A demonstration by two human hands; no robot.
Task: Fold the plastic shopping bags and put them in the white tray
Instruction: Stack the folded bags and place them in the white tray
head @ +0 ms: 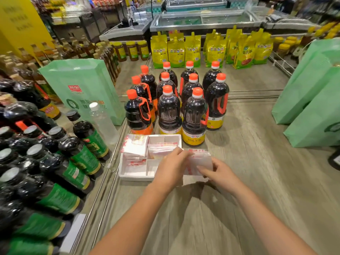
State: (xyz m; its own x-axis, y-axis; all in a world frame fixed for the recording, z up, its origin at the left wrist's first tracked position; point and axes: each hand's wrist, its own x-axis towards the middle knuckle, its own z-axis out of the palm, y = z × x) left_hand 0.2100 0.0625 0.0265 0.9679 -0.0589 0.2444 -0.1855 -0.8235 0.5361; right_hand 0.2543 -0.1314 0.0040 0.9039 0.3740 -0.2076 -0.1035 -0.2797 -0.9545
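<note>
grey wood-look counter [257,172] in a shop aisle. i see my left hand [170,167] and right hand [219,173] pinching a white plastic bag [201,161] between curled fingers, its red print too blurred to read. white tray [132,176] of folded bags sits just left of the left fingers.

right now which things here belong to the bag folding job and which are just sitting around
In the job: plastic bag held by the left hand and right hand; white tray; folded bags in the tray.
Just about: orange-capped sauce bottles; green-label bottles; clear bottle; green standing bags; yellow pouches.
</note>
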